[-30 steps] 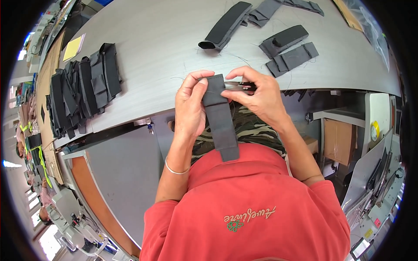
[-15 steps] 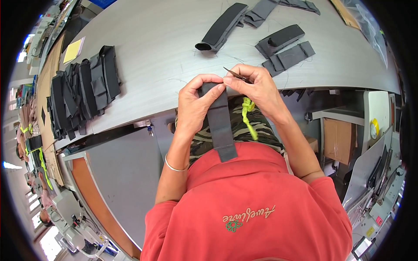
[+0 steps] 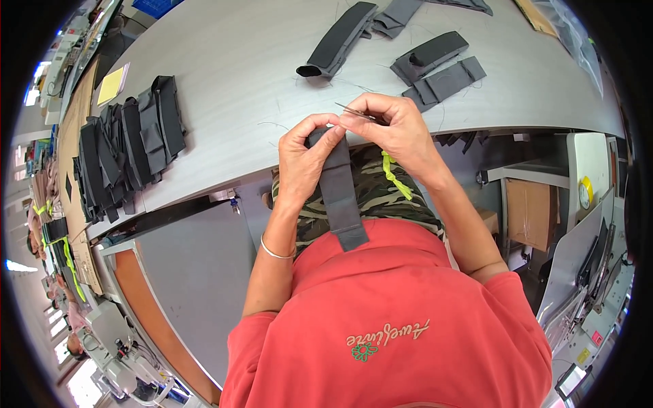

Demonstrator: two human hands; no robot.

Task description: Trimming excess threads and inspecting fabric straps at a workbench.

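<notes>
My left hand (image 3: 300, 158) is closed on the top end of a dark grey fabric strip (image 3: 340, 197), pinching it between thumb and fingers. The strip hangs down over my lap, its lower end against my red shirt. My right hand (image 3: 403, 132) is curled round dark, pointed thread snips (image 3: 355, 111), whose tips point left above the strip's top edge. The fingertips of both hands meet there; whatever fine thread lies between them is too small to make out. A neon yellow cord (image 3: 394, 178) hangs below my right hand.
A pale table (image 3: 231, 88) spans the space ahead. On its left lies a row of dark fabric pieces (image 3: 129, 146) beside a yellow notepad (image 3: 112, 85). More fabric pieces (image 3: 428, 58) and loose threads lie beyond my hands. At right stands a cardboard box (image 3: 530, 212) under the table.
The hands have shifted slightly up and left with the strip. The snips have tilted flatter, and the yellow cord has swung. The fabric on the table looks unchanged.
</notes>
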